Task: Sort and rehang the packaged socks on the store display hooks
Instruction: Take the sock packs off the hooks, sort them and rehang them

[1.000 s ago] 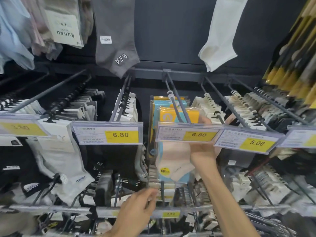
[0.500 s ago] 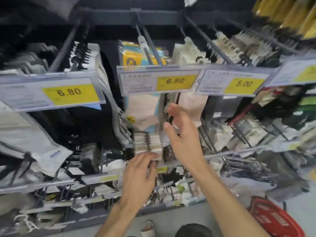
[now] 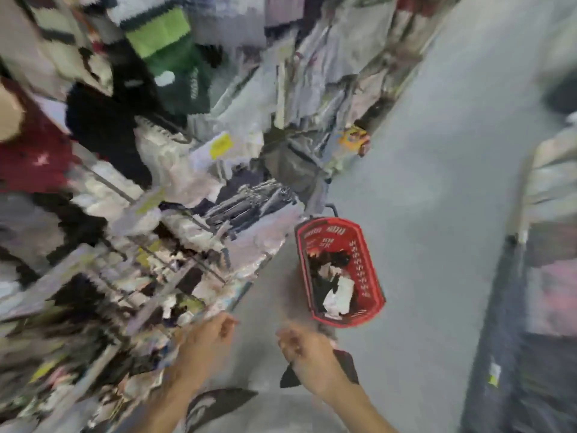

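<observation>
The view is heavily blurred. A red shopping basket (image 3: 365,276) stands on the grey floor right of the sock display (image 3: 175,214), with black and white sock packs (image 3: 334,285) inside. My left hand (image 3: 209,339) hovers low by the display's bottom edge, fingers loosely curled, nothing seen in it. My right hand (image 3: 307,351) is a little to the right, below the basket, fingers curled; a dark shape lies behind it and I cannot tell whether the hand holds anything.
Hooks crowded with packaged socks fill the left half, with green socks (image 3: 165,48) and a dark red item (image 3: 34,157) higher up. A second shelf unit (image 3: 537,276) lines the right edge. Grey aisle floor (image 3: 437,151) runs between them.
The view has swung down and to the right, from the price-tag hooks to the floor and basket. Both hands have left the hanging packs and dropped low, away from the hooks.
</observation>
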The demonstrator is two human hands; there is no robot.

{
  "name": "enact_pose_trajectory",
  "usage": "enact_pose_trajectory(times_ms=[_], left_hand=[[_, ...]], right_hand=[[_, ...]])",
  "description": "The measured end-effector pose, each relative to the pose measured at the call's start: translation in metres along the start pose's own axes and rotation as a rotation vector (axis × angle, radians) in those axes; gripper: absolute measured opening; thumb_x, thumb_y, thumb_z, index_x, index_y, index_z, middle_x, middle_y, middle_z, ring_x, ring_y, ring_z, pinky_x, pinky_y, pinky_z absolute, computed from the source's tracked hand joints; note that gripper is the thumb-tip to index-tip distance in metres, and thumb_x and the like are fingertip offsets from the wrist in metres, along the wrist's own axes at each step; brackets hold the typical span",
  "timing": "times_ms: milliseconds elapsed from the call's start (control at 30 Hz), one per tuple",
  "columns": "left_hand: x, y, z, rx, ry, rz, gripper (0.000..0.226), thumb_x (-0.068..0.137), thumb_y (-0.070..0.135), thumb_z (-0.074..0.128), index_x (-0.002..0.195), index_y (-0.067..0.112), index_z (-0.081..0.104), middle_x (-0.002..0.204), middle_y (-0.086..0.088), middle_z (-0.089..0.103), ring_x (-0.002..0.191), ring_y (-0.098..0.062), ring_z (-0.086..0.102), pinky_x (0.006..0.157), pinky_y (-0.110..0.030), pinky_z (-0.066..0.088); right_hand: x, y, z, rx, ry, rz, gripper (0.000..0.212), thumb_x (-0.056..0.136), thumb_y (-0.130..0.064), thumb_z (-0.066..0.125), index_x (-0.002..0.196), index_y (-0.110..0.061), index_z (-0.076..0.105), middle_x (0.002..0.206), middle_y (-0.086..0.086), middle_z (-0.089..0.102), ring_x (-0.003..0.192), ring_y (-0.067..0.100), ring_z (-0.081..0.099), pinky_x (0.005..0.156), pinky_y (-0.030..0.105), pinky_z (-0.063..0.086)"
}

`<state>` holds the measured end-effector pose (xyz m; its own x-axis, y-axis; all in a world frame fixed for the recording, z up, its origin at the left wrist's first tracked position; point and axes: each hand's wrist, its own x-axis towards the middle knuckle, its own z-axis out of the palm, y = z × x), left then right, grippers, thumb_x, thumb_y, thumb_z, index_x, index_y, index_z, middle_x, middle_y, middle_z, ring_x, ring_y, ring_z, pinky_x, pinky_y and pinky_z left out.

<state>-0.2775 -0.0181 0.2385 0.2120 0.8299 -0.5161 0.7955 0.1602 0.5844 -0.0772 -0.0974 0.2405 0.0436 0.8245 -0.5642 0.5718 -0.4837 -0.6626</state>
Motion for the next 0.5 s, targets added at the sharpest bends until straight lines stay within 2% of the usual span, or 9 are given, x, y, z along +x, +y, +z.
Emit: enact_pose_trajectory(times_ms=[67, 133, 167, 233, 267, 300, 367, 433, 500], left_hand=[[0.029, 0.029, 0.052, 0.081, -0.176, 0.034, 0.020, 0.098, 0.017, 0.057, 0.115, 0.019, 0.067, 0.109, 0.003, 0.073, 0.101, -0.016, 0.068, 0.083, -0.019, 0.049], [0.053, 0.052, 0.099, 0.150, -0.335, 0.024, 0.016, 0.099, 0.023, 0.057, 0.112, 0.027, 0.065, 0.099, 0.013, 0.069, 0.100, -0.010, 0.065, 0.074, -0.001, 0.041], [0.065, 0.062, 0.121, 0.165, -0.398, 0.001, 0.017, 0.099, 0.025, 0.057, 0.114, 0.028, 0.065, 0.101, 0.014, 0.068, 0.102, -0.008, 0.064, 0.073, 0.000, 0.037], [0.089, 0.082, 0.153, 0.182, -0.511, -0.082, 0.019, 0.098, 0.025, 0.058, 0.114, 0.022, 0.067, 0.113, 0.004, 0.070, 0.108, -0.010, 0.064, 0.084, -0.012, 0.041], [0.101, 0.095, 0.166, 0.168, -0.552, -0.128, 0.014, 0.098, 0.023, 0.058, 0.108, 0.018, 0.068, 0.115, -0.002, 0.071, 0.109, -0.015, 0.064, 0.091, -0.020, 0.044], [0.113, 0.105, 0.179, 0.143, -0.594, -0.160, 0.009, 0.098, 0.018, 0.058, 0.098, 0.017, 0.067, 0.110, -0.008, 0.071, 0.106, -0.021, 0.065, 0.094, -0.028, 0.046], [0.137, 0.126, 0.201, 0.082, -0.577, -0.195, 0.020, 0.098, 0.007, 0.057, 0.083, 0.020, 0.062, 0.093, -0.010, 0.067, 0.089, -0.024, 0.063, 0.086, -0.038, 0.051], [0.165, 0.143, 0.220, 0.009, -0.518, -0.229, 0.022, 0.097, 0.004, 0.056, 0.081, 0.018, 0.062, 0.085, -0.004, 0.063, 0.082, -0.021, 0.059, 0.074, -0.033, 0.052], [0.202, 0.157, 0.242, -0.003, -0.519, -0.256, 0.012, 0.094, 0.007, 0.057, 0.094, 0.013, 0.067, 0.094, -0.001, 0.068, 0.087, -0.017, 0.062, 0.073, -0.023, 0.048]], right_hand=[[0.006, 0.048, -0.029, -0.056, -0.015, 0.068, 0.025, 0.101, -0.024, 0.048, 0.118, -0.012, 0.061, 0.109, 0.010, 0.070, 0.103, 0.029, 0.064, 0.086, 0.037, 0.049], [0.013, 0.093, -0.060, -0.092, -0.040, 0.123, 0.027, 0.100, -0.029, 0.047, 0.122, -0.019, 0.060, 0.120, 0.004, 0.068, 0.112, 0.028, 0.062, 0.087, 0.035, 0.048], [0.018, 0.114, -0.076, -0.083, -0.045, 0.155, 0.028, 0.099, -0.030, 0.047, 0.123, -0.023, 0.060, 0.123, 0.001, 0.067, 0.114, 0.027, 0.062, 0.089, 0.034, 0.048], [0.026, 0.151, -0.108, -0.032, -0.031, 0.211, 0.027, 0.098, -0.028, 0.047, 0.121, -0.028, 0.063, 0.119, -0.001, 0.069, 0.110, 0.023, 0.065, 0.089, 0.033, 0.051], [0.032, 0.169, -0.124, -0.004, -0.011, 0.238, 0.026, 0.098, -0.028, 0.049, 0.118, -0.028, 0.065, 0.115, -0.003, 0.070, 0.106, 0.020, 0.066, 0.089, 0.032, 0.051], [0.038, 0.185, -0.138, 0.025, 0.018, 0.273, 0.024, 0.097, -0.027, 0.050, 0.116, -0.028, 0.065, 0.111, -0.005, 0.071, 0.102, 0.017, 0.066, 0.088, 0.031, 0.051], [0.056, 0.214, -0.162, 0.090, 0.084, 0.363, 0.024, 0.094, -0.027, 0.052, 0.114, -0.028, 0.065, 0.108, -0.006, 0.071, 0.100, 0.017, 0.065, 0.086, 0.031, 0.051], [0.083, 0.243, -0.176, 0.149, 0.123, 0.422, 0.025, 0.089, -0.029, 0.054, 0.112, -0.029, 0.064, 0.107, -0.007, 0.070, 0.099, 0.018, 0.065, 0.087, 0.032, 0.050], [0.124, 0.272, -0.180, 0.183, 0.140, 0.448, 0.025, 0.093, -0.023, 0.056, 0.117, -0.025, 0.062, 0.115, -0.006, 0.068, 0.104, 0.017, 0.064, 0.088, 0.030, 0.048]])
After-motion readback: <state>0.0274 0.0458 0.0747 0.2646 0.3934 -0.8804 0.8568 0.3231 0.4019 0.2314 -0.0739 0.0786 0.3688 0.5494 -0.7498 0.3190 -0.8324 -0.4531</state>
